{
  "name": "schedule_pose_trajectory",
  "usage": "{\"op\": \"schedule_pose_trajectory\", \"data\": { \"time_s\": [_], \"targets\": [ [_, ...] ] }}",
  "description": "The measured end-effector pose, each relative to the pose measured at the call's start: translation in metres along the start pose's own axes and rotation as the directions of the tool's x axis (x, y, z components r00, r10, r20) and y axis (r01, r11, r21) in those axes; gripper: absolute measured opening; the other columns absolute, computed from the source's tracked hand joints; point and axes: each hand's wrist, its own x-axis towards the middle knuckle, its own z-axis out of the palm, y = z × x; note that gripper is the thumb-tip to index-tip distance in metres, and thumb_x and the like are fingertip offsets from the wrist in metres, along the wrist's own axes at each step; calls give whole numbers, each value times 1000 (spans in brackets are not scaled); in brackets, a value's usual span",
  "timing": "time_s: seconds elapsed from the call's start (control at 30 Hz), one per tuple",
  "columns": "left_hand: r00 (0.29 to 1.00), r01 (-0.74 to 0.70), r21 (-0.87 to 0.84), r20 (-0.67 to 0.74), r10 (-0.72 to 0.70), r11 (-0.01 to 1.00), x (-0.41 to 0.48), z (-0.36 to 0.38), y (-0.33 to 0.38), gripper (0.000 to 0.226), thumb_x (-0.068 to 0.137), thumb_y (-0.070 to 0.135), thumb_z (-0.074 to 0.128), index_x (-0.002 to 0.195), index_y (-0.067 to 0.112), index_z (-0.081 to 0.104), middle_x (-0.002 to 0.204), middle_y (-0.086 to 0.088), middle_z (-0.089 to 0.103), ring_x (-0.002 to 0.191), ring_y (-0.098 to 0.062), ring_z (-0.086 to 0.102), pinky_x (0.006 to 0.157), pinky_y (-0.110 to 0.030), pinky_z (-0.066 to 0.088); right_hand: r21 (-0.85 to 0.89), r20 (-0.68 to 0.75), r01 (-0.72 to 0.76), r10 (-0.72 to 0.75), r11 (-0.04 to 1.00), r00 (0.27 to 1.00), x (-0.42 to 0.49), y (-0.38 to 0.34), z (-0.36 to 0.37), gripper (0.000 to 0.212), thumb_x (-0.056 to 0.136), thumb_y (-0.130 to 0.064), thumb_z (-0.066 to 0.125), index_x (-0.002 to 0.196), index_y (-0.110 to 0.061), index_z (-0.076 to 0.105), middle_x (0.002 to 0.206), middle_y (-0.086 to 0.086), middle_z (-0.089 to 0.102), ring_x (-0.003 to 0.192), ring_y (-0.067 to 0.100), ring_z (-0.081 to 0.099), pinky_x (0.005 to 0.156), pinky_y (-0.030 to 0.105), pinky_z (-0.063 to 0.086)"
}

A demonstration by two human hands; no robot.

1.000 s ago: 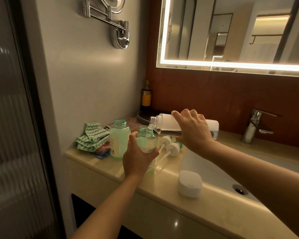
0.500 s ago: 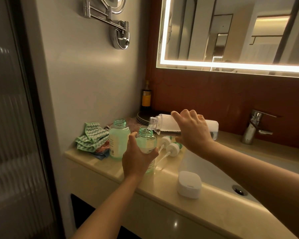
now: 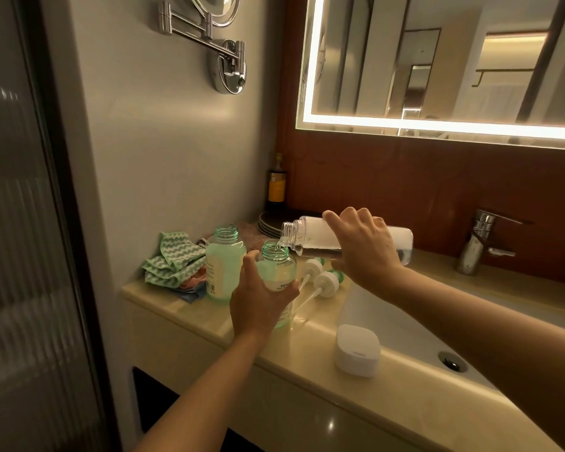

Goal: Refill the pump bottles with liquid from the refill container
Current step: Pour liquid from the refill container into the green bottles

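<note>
My left hand grips a clear green pump bottle that stands uncapped on the counter. My right hand holds the clear refill container tipped almost flat, its mouth just above the bottle's neck, and a thin stream runs in. A second uncapped green bottle stands just to the left, nearly full of pale liquid. Two white pump heads with their tubes lie on the counter behind the held bottle.
Folded green-and-white cloths lie at the counter's left end. A white lidded box sits on the front rim of the sink. Dark plates, a tall dark bottle and the tap stand at the back.
Almost nothing moved; both hands keep their grips and the pouring goes on with the container at the same tilt.
</note>
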Motion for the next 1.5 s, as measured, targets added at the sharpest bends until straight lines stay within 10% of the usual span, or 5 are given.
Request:
{"op": "schedule_pose_trajectory", "data": {
  "time_s": [1.5],
  "targets": [
    [1000,-9,3,-12,9,1000,1,2,-2,78,57,58,70,117,24,33,110,-3,61,87,-24,61,63,-27,46,-49,9,6,-6,999,1000,2,0,-1,67,80,-28,65,135,-20,29,120,8,48,105,25,45,88,37,40]
  ]
}}
